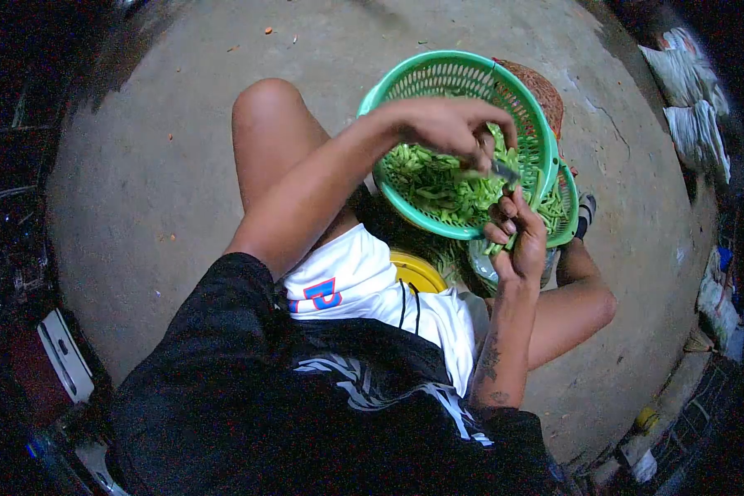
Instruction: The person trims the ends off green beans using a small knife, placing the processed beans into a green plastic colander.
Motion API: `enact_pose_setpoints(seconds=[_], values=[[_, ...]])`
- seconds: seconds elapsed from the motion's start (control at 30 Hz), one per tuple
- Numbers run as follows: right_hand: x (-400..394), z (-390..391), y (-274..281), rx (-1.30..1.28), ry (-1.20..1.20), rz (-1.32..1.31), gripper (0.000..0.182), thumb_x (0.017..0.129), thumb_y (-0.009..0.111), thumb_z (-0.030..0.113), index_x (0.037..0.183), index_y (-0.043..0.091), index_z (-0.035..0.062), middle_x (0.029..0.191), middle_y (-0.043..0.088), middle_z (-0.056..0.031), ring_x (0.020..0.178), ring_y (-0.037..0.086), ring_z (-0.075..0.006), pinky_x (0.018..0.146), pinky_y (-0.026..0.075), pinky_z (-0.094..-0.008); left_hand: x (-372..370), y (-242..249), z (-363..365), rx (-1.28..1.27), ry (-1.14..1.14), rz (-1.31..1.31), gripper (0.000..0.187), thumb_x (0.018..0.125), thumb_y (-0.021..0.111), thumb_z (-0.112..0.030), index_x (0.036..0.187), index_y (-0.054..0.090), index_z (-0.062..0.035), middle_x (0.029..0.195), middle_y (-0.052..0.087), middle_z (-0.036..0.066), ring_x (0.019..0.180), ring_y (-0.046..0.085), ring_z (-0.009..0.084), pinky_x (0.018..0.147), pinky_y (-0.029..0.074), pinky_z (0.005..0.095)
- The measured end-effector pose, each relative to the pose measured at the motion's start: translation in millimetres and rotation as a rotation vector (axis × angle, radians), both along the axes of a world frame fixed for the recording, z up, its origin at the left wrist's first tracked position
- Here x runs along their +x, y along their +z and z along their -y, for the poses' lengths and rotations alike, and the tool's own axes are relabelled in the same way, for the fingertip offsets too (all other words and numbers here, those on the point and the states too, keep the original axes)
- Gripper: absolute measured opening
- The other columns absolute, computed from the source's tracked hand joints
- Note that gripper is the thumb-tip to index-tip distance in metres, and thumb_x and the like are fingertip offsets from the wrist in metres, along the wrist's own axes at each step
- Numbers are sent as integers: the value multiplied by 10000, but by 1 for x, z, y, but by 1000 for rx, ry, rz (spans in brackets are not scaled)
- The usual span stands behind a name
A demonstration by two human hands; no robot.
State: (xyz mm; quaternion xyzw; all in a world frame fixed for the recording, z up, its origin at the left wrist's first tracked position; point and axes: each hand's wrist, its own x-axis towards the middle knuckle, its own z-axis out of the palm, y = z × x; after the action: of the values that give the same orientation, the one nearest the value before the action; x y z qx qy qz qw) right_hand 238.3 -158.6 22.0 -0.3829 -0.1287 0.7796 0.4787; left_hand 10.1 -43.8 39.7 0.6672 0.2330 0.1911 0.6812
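Note:
My left hand (463, 132), somewhat blurred, is closed around a small dark-bladed knife (504, 171). Just below it, my right hand (517, 223) grips several long green beans (539, 188), their ends showing on both sides of the fingers. The blade lies close to the right thumb. Both hands are over the right part of a large green perforated basket (401, 211), which holds a heap of cut green pieces (446, 183).
A second green basket (572, 207) with more beans sits under the large one's right side. A yellow container (417, 271) is between my legs. Behind the baskets is a reddish-brown patterned object (537, 87). White sacks (696, 124) lie far right.

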Motion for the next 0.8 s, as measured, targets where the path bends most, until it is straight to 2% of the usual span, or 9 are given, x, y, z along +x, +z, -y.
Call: enact_pose_setpoints(seconds=[0.2,0.47,0.57,0.8], values=[[2,1,0,22,24,-12,173,1027,621,228,1071,589,64,756,501,53,588,373,-21,480,313,-185,-10,11,-8,58,59,-59,355,893,704,-43,1227,584,-38,894,674,52,843,638,128,775,508,280],[-2,1,-7,3,-4,-57,152,1022,611,191,1106,580,68,784,539,43,604,386,-23,495,324,-186,9,7,6,36,9,-44,458,900,693,-16,1313,499,-56,896,668,60,869,623,120,770,498,300],[-10,2,-4,10,-23,-162,174,1050,555,189,1139,554,39,825,556,23,636,391,-39,513,323,-184,9,9,8,53,33,-30,458,900,693,-19,1309,491,-56,885,664,63,839,612,122,743,488,302],[-17,-1,-7,-10,-56,-281,101,1026,532,63,1125,542,51,795,516,20,633,390,-50,499,319,-195,11,4,5,101,43,-50,424,898,699,-28,1276,506,-42,860,644,39,810,589,108,721,476,287]])
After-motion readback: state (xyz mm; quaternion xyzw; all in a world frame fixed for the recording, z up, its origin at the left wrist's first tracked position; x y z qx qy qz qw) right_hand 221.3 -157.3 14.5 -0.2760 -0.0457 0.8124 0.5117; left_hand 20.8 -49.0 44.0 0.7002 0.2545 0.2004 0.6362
